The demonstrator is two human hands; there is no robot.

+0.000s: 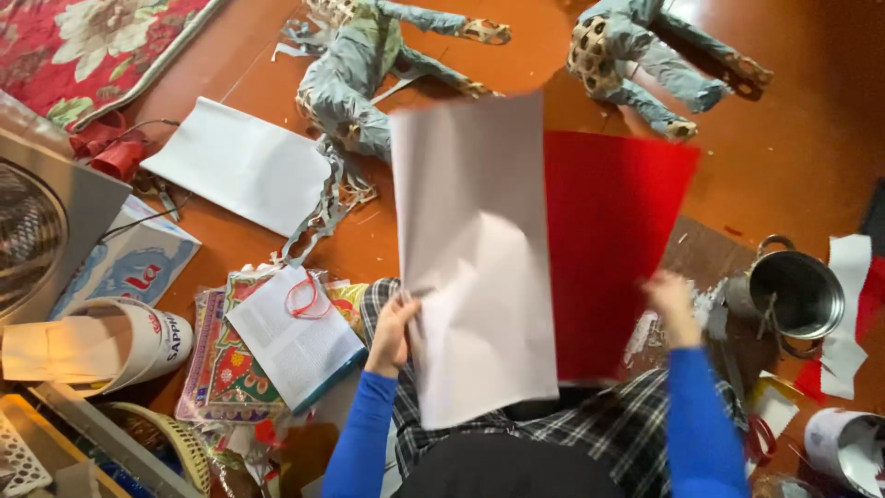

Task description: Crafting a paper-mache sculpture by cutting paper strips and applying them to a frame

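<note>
A large white paper sheet (475, 258), thin, floppy and easily creased, is held upright over the lap; left hand (392, 334) pinches its lower edge, right hand (671, 304), blurred, grip unclear, touches the red sheet (613, 240) behind

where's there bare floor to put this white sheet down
Bare floor lies right of the red sheet, below the right paper figure. A narrower strip runs between the rug and the left figure. The lower left, around the booklet, is crowded.
</note>
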